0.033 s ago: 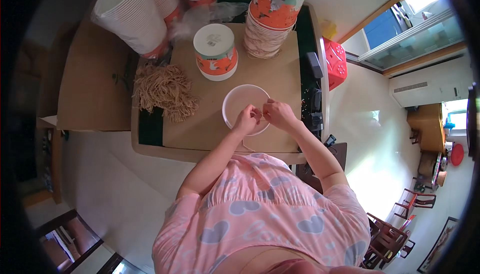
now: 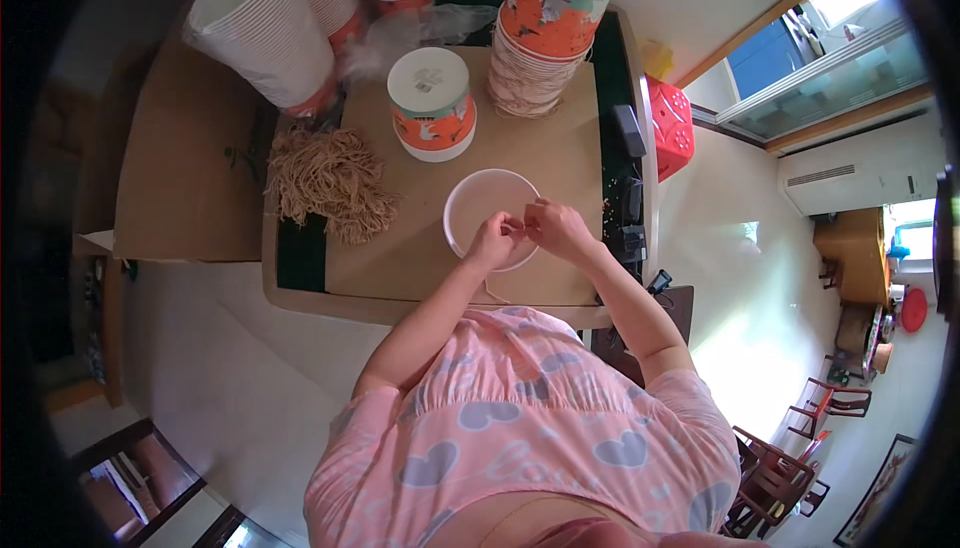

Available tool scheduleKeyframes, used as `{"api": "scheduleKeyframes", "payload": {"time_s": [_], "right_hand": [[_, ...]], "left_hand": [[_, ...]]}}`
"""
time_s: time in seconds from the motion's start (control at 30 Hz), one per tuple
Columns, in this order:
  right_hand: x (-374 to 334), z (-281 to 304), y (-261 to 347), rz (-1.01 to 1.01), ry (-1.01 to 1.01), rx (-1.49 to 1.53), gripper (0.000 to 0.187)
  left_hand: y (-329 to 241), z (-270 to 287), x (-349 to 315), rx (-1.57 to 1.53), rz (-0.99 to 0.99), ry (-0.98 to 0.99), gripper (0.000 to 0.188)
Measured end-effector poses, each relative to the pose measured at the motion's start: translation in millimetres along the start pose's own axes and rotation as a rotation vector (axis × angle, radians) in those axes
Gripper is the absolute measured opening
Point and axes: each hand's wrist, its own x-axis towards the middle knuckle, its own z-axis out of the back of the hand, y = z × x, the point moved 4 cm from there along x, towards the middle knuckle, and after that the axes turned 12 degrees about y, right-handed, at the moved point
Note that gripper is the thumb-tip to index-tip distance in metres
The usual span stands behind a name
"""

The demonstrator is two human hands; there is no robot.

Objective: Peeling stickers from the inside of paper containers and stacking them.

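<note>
the left hand [image 2: 493,244] and right hand [image 2: 556,229] meet fingertip to fingertip over the near rim of the white paper bowl [image 2: 480,210] on the table [image 2: 400,278]; whether they pinch anything cannot be told. the bowl is judged light, thin-walled and easily crushed, so it is best gripped at the rolled rim. a heap of tan strings [image 2: 330,183] lies well to its left.

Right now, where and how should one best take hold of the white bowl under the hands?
Probably grip the white bowl at its far-left rim, coming from the left: it stands upright with its mouth open, and the left hand and right hand cover its near edge.
</note>
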Motion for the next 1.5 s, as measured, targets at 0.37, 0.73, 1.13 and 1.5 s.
{"api": "scheduleKeyframes", "payload": {"time_s": [0.37,0.73,1.13,1.5], "right_hand": [[-1,13,-23,-0.007,-0.275,0.759,0.006],[-4,35,-1,0.323,0.175,0.434,0.02],[6,34,-14,0.249,0.346,0.256,0.007],[8,23,-7,0.257,0.244,0.113,0.019]], "left_hand": [[-16,-15,0,0.065,0.024,0.037,0.015],[-15,-13,-13,-0.211,0.169,0.117,0.013],[-17,-21,-18,-0.093,0.229,0.154,0.015],[62,-9,12,-0.197,0.103,0.094,0.02]]}}
